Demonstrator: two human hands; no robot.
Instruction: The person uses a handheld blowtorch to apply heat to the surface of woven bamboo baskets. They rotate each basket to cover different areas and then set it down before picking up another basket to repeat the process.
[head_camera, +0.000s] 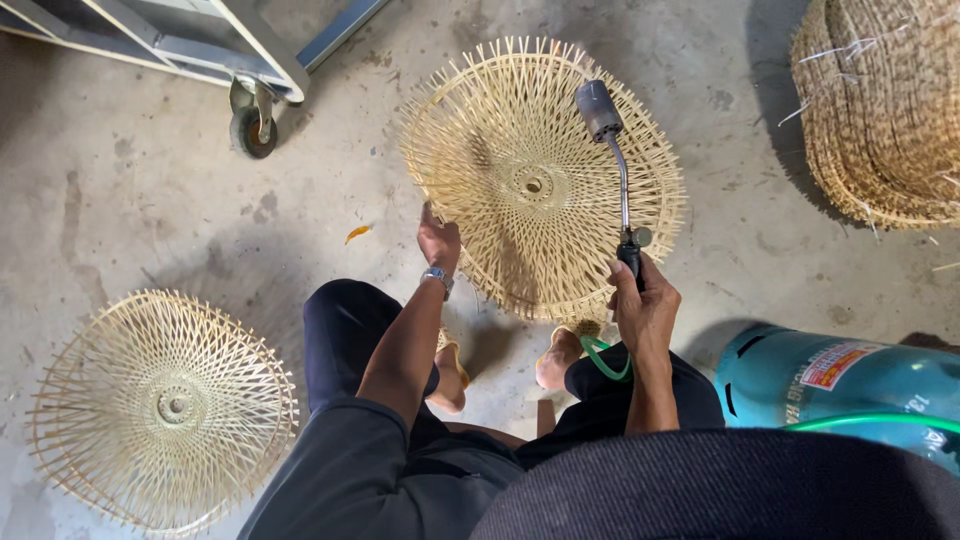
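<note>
My left hand (438, 240) grips the woven bamboo disc (540, 180) at frame centre, while my right hand (645, 305) clasps the torch (620, 170), nozzle pointing up-frame over the disc's right half.

Cut off, covered, or too fine to read

The stack of woven pieces (885, 110) runs off the upper right edge, the teal gas cylinder (850, 385) off the right, the wheeled cart (200, 40) off the top left. The left hand's (438, 243) fingertips vanish behind the bamboo lattice disc's (535, 180) rim (grip unclear). No flame can be made out at the torch (600, 110) head.
</note>
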